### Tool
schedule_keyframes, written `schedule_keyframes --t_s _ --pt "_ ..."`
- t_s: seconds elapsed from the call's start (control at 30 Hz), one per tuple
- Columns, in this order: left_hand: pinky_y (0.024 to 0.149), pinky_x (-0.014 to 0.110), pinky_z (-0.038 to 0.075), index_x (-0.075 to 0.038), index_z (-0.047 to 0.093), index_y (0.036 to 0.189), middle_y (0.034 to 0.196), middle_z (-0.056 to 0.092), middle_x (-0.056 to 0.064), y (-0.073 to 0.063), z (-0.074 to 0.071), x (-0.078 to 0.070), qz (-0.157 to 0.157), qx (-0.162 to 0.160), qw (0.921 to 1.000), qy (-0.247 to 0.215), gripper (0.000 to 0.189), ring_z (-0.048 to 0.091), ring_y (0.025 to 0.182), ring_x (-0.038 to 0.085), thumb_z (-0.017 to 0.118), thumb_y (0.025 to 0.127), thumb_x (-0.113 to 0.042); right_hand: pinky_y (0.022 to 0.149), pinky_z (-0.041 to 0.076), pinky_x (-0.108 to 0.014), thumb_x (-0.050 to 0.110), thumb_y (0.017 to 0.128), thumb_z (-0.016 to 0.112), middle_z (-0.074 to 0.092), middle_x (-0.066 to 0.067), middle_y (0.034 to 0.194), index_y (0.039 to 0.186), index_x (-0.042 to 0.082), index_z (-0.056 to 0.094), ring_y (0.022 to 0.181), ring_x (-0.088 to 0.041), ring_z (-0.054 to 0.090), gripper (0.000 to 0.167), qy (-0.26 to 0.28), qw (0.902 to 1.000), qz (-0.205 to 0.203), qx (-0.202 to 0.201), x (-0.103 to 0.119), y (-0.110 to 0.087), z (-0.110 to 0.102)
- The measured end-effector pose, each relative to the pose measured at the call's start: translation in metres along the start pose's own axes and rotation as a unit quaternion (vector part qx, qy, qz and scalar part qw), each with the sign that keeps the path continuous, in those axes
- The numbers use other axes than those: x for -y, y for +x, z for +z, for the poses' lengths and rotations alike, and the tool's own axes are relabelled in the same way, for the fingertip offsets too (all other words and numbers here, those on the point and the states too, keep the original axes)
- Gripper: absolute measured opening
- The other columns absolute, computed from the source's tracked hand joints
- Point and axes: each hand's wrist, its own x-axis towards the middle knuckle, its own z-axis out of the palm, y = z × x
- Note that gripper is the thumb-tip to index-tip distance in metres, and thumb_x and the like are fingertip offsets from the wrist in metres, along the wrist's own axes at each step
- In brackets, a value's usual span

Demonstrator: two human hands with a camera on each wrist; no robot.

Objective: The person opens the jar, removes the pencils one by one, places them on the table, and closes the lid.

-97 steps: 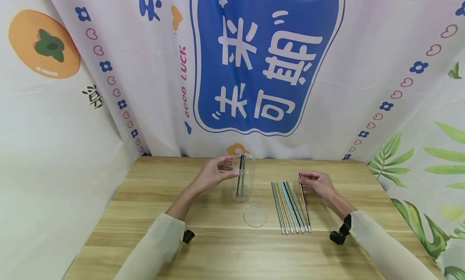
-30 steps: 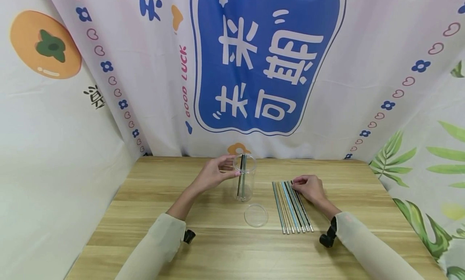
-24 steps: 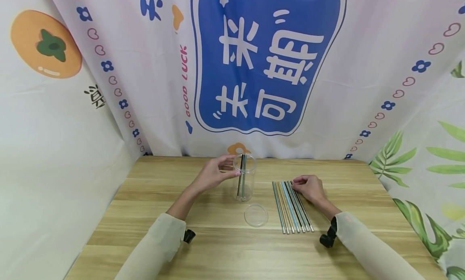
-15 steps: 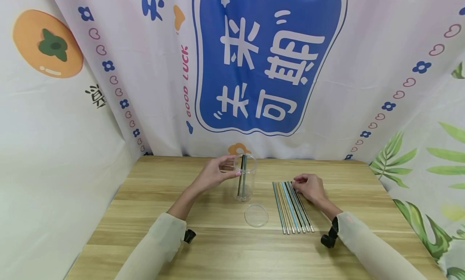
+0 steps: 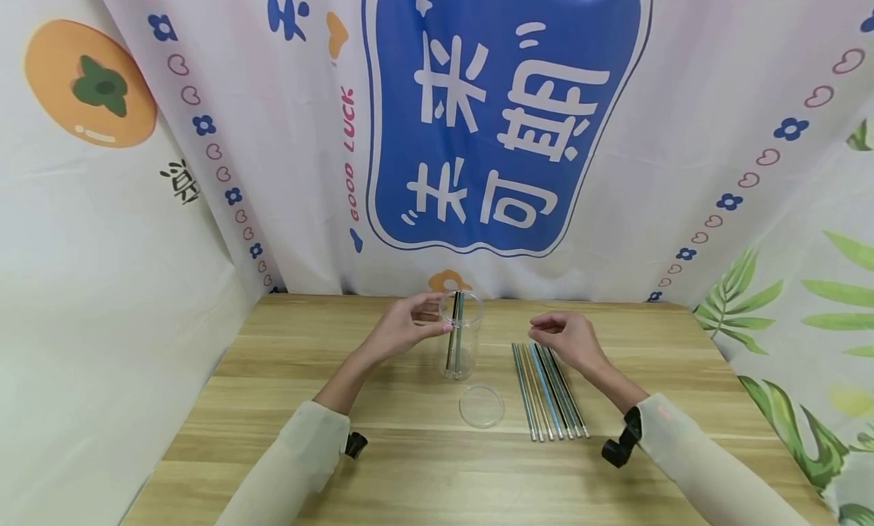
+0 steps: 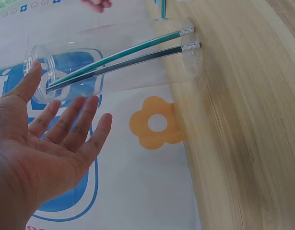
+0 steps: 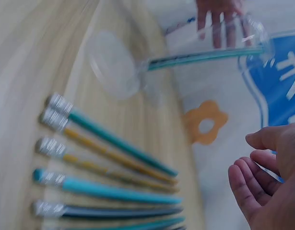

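Observation:
My left hand (image 5: 399,331) holds a clear cylindrical container (image 5: 468,353) near its open rim, thumb on the near side and fingers behind. Two pencils, one teal (image 6: 121,55) and one dark (image 6: 137,61), lean inside it, eraser ends at the bottom. Just above the far ends of a row of pencils (image 5: 546,397), my right hand (image 5: 568,340) hovers with loosely bent fingers and nothing between them. In the right wrist view, the row includes a teal pencil (image 7: 118,141), yellowish ones and a light blue pencil (image 7: 113,190), silver ferrules all at one end.
A round clear lid (image 5: 481,426) lies flat between the container and the pencil row. The wooden table (image 5: 410,473) ends at a printed cloth (image 5: 307,230) hanging behind it.
My right hand has laid a dark pencil at the row's right side, let go, and moved up and left over the row's far ends. The left hand keeps its place on the container.

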Motion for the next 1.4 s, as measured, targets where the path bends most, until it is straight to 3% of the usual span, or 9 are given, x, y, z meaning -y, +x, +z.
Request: schedule_keyframes --t_s 0.27,0.5,0.77,1.1,1.4 --pt "0.100 0.045 0.061 -0.010 0.061 0.148 0.135 0.071 0.015 0.000 0.001 -0.001 0.000 0.000 1.0000 -0.002 0.065 0.071 0.120 0.031 0.086 0.092 -0.030 0.083 0.066 -0.036 0.015 0.096 0.080 0.079 -0.016 0.110 0.120 -0.002 0.076 0.096 -0.026 0.077 0.030 0.064 0.9967 -0.008 0.049 0.045 -0.002 -0.002" --pt "0.100 0.047 0.061 -0.009 0.060 0.149 0.136 0.070 0.018 0.000 0.001 0.000 -0.003 0.003 1.0000 -0.004 0.065 0.071 0.120 0.033 0.086 0.092 -0.029 0.086 0.065 -0.040 0.016 0.096 0.080 0.079 -0.011 0.112 0.119 0.004 0.078 0.099 -0.024 0.076 0.026 0.052 0.9953 -0.040 0.071 0.079 -0.005 -0.003" --pt "0.100 0.048 0.061 -0.008 0.060 0.149 0.136 0.070 0.017 0.001 0.001 0.000 -0.005 0.002 1.0000 -0.005 0.066 0.071 0.120 0.033 0.086 0.092 -0.030 0.087 0.062 -0.024 0.013 0.097 0.078 0.078 -0.016 0.116 0.124 -0.001 0.074 0.103 -0.025 0.076 0.030 0.072 0.9937 -0.041 0.076 0.106 -0.004 -0.001" --pt "0.099 0.046 0.062 -0.007 0.060 0.149 0.136 0.070 0.015 0.001 0.000 0.000 -0.007 0.006 0.9998 -0.017 0.065 0.071 0.119 0.032 0.085 0.093 -0.030 0.093 0.063 -0.033 0.011 0.097 0.078 0.077 -0.016 0.119 0.126 -0.002 0.073 0.107 -0.027 0.076 0.032 0.087 0.9913 -0.046 0.087 0.136 0.008 0.005" --pt "0.099 0.045 0.061 -0.011 0.062 0.148 0.138 0.070 0.011 0.000 0.000 -0.002 -0.007 0.008 0.9998 -0.017 0.062 0.072 0.119 0.030 0.085 0.093 -0.028 0.095 0.063 -0.039 0.007 0.097 0.077 0.077 -0.019 0.118 0.126 -0.004 0.073 0.108 -0.029 0.076 0.031 0.078 0.9909 -0.036 0.103 0.147 0.018 0.021"
